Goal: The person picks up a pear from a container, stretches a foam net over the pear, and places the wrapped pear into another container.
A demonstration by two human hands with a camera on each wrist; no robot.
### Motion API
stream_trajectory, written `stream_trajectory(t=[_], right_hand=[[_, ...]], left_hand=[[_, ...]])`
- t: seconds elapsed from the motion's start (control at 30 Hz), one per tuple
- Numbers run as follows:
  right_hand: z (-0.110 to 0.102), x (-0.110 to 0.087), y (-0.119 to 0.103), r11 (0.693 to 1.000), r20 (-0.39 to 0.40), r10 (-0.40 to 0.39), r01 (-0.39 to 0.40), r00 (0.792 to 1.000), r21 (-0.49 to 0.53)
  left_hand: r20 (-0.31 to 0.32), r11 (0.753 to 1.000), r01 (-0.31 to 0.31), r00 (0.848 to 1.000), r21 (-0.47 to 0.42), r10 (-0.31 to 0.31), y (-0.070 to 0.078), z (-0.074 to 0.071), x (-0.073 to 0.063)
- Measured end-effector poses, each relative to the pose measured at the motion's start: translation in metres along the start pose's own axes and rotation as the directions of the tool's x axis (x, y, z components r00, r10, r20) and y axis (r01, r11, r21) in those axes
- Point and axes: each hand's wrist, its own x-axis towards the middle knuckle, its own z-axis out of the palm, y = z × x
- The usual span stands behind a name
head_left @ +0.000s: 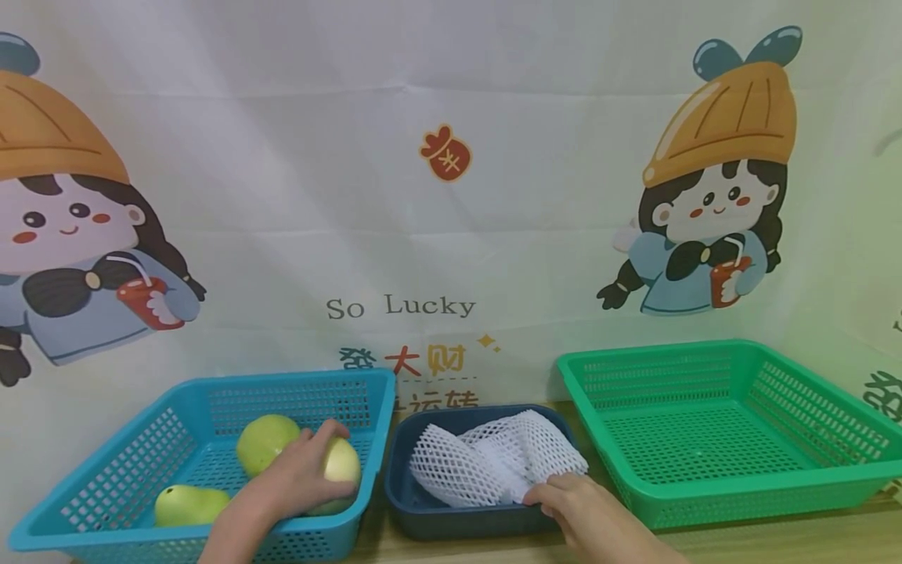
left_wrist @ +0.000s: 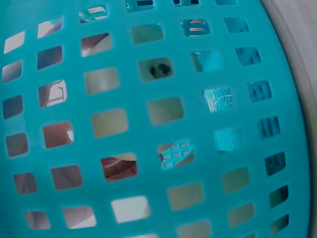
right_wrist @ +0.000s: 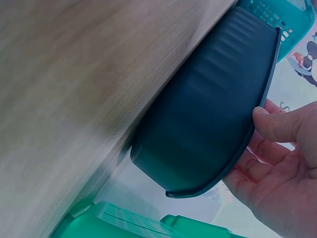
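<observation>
My left hand grips a pale yellow-green round fruit inside the blue basket. Beside it are a greener round fruit and a green pear. In the left wrist view, the blue basket's holed wall hides most of that hand and the fruit. White foam nets lie in a dark blue tray. My right hand reaches over the tray's front right rim, fingers at a net's end. In the right wrist view, the thumb overlaps the rim; whether it pinches the net is hidden.
A green basket stands right of the tray with nothing visible inside. All three containers sit on a wooden table. A printed cloth hangs close behind them.
</observation>
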Motion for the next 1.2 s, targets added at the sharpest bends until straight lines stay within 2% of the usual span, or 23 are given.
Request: stream_trajectory(t=[0.3, 0.47, 0.8, 1.0, 1.2], right_hand=[[0.000, 0.000, 0.000, 1.000, 0.010, 0.012, -0.012, 1.000, 0.017], [0.000, 0.001, -0.001, 0.999, 0.017, 0.025, -0.026, 1.000, 0.023], [-0.003, 0.002, -0.003, 0.997, 0.032, 0.048, -0.049, 0.998, 0.052], [-0.003, 0.000, -0.001, 0.999, 0.015, 0.024, -0.024, 1.000, 0.035], [-0.003, 0.001, -0.003, 0.998, 0.023, 0.037, -0.038, 0.999, 0.045]], left_hand=[[-0.072, 1.000, 0.025, 0.997, -0.009, -0.026, 0.003, -0.003, 0.000], [-0.089, 0.999, 0.042, 0.995, -0.029, -0.045, 0.004, -0.007, -0.002], [-0.125, 0.994, 0.088, 0.988, -0.065, -0.095, 0.018, -0.021, -0.012], [-0.177, 0.995, 0.065, 0.981, -0.078, -0.078, 0.024, -0.031, -0.019], [-0.196, 0.993, 0.066, 0.977, -0.095, -0.084, 0.037, -0.039, -0.030]])
